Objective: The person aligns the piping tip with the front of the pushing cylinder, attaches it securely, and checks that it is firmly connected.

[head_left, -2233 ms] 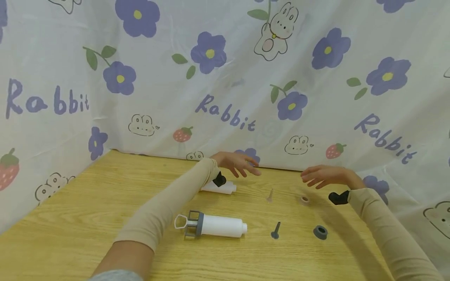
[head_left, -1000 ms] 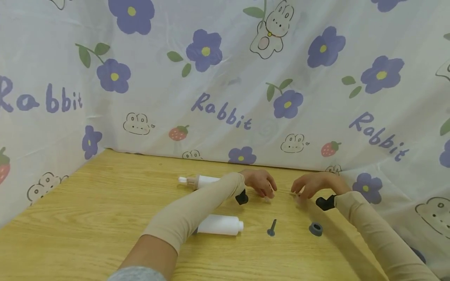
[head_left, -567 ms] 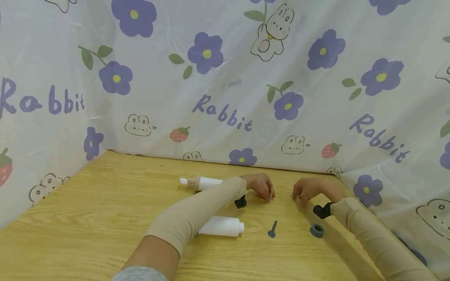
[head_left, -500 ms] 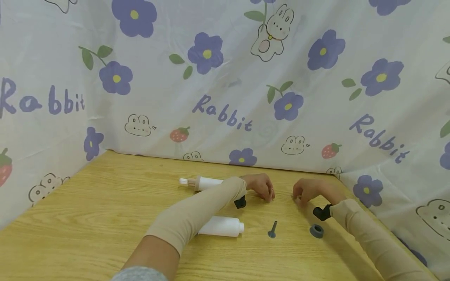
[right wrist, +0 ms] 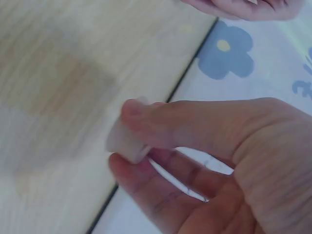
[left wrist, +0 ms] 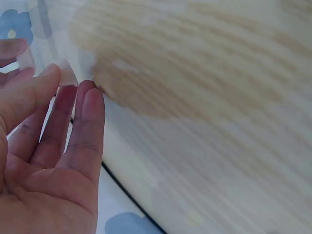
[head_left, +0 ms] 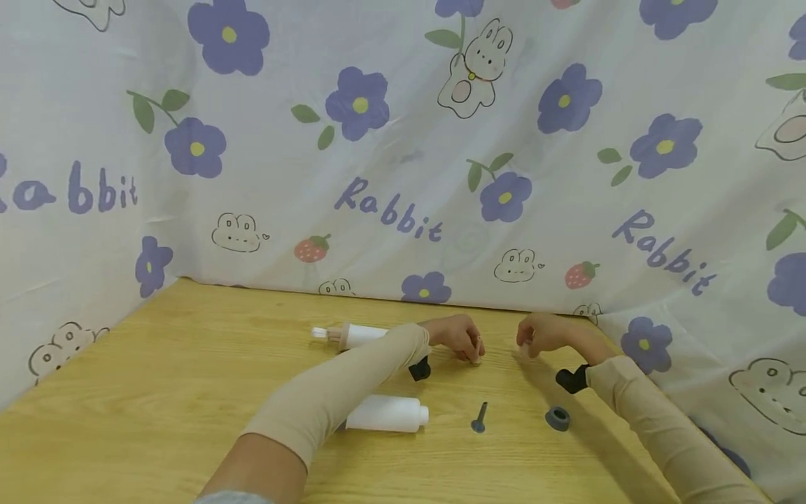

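Observation:
My left hand (head_left: 472,352) rests low on the wooden table (head_left: 157,392) near its back edge. In the left wrist view the left hand (left wrist: 68,84) pinches a small translucent cone (left wrist: 68,76) at its fingertips. My right hand (head_left: 525,346) is just to its right. The right wrist view shows the right hand (right wrist: 127,134) with thumb and fingers pinching a small pale ring (right wrist: 120,144). In the head view both small parts are hidden by the fingers.
A white tube (head_left: 386,414) lies by my left forearm, which hides its left end. A white part with a beige collar (head_left: 348,336) lies behind the arm. A grey pin (head_left: 479,418) and a grey ring (head_left: 557,418) lie at front right. A printed cloth (head_left: 390,140) walls the table.
Both hands came down from hovering open above the table and closed on the cone and the pale ring, which no longer lie on the wood. The view has shifted slightly.

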Available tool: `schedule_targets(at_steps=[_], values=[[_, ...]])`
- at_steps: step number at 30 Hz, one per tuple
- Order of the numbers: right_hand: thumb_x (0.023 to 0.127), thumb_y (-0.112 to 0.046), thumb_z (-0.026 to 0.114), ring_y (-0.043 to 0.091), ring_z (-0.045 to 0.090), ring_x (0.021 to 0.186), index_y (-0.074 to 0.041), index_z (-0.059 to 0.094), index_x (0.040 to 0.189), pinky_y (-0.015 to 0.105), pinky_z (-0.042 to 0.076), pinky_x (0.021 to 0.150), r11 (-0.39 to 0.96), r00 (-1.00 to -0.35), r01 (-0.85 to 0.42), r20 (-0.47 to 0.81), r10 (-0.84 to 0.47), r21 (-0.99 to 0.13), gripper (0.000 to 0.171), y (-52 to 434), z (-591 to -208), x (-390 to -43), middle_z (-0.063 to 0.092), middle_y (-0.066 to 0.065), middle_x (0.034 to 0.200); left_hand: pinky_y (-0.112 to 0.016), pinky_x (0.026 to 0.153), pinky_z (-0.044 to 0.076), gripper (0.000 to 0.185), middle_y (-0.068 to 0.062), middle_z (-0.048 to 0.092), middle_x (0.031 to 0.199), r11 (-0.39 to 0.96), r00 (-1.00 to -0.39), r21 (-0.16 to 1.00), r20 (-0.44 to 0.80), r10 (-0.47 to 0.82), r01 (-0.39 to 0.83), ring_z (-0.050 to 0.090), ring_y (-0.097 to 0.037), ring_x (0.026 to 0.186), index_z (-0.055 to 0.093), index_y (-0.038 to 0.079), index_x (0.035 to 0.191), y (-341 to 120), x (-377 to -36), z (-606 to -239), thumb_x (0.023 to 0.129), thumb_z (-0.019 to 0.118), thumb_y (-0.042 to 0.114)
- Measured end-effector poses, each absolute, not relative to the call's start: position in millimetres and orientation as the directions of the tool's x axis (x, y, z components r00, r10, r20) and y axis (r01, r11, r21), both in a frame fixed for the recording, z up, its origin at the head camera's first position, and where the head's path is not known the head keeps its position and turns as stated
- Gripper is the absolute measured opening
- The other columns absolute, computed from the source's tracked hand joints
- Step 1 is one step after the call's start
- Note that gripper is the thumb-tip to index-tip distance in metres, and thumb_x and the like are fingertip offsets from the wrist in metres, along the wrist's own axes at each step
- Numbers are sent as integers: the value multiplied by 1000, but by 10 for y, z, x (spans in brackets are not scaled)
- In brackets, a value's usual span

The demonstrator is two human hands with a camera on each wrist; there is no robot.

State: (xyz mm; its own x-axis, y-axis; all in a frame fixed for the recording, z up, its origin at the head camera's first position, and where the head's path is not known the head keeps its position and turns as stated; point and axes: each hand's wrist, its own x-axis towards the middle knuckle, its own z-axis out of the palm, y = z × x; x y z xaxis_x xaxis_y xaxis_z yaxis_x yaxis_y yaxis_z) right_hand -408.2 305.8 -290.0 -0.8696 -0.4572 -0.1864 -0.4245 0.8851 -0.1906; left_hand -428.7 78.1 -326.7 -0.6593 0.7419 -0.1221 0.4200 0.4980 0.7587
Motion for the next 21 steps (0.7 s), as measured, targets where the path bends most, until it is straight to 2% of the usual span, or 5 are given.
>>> schedule_targets(at_steps=[4, 10, 15, 19, 21], values=[[76, -7, 64, 16, 53, 78, -7, 65, 94, 31, 47, 67, 877, -875, -447, -118, -470, -179, 19, 3069, -2798, -4092, 63, 5, 90, -33, 76, 53, 11, -10, 62, 110, 483, -650, 765, -111, 751, 427, 63, -18, 87, 61, -9, 80, 717, -4292, -3226, 81, 62, 2], [78, -10, 64, 21, 56, 89, -9, 65, 101, 35, 49, 74, 860, -876, -454, -62, -479, -235, 23, 3072, -2678, -4130, 63, 7, 98, -33, 77, 53, 12, -10, 60, 115, 499, -651, 739, -107, 751, 453, 62, -23, 94, 60, -8, 82, 612, -4301, -3079, 84, 57, 3], [83, -15, 62, 28, 56, 103, -12, 62, 108, 39, 49, 81, 819, -876, -446, -10, -482, -361, 25, 3050, -2663, -4139, 61, 11, 111, -35, 80, 51, 11, -11, 59, 118, 537, -663, 696, -115, 739, 477, 60, -25, 92, 62, -4, 85, 468, -4291, -2902, 86, 55, 4], [83, -22, 63, 28, 55, 107, -14, 61, 110, 41, 48, 85, 780, -893, -415, 47, -447, -469, 28, 3028, -2660, -4132, 61, 8, 112, -36, 81, 51, 13, -14, 62, 108, 585, -702, 644, -103, 705, 493, 56, -21, 81, 65, 3, 95, 367, -4297, -2752, 87, 55, 6], [82, -26, 64, 28, 54, 109, -15, 60, 111, 42, 47, 87, 749, -902, -398, 76, -425, -530, 31, 3026, -2654, -4132, 61, 8, 113, -36, 81, 51, 17, -15, 64, 104, 608, -720, 621, -99, 687, 495, 59, -19, 82, 66, 5, 100, 328, -4307, -2683, 87, 56, 8]])
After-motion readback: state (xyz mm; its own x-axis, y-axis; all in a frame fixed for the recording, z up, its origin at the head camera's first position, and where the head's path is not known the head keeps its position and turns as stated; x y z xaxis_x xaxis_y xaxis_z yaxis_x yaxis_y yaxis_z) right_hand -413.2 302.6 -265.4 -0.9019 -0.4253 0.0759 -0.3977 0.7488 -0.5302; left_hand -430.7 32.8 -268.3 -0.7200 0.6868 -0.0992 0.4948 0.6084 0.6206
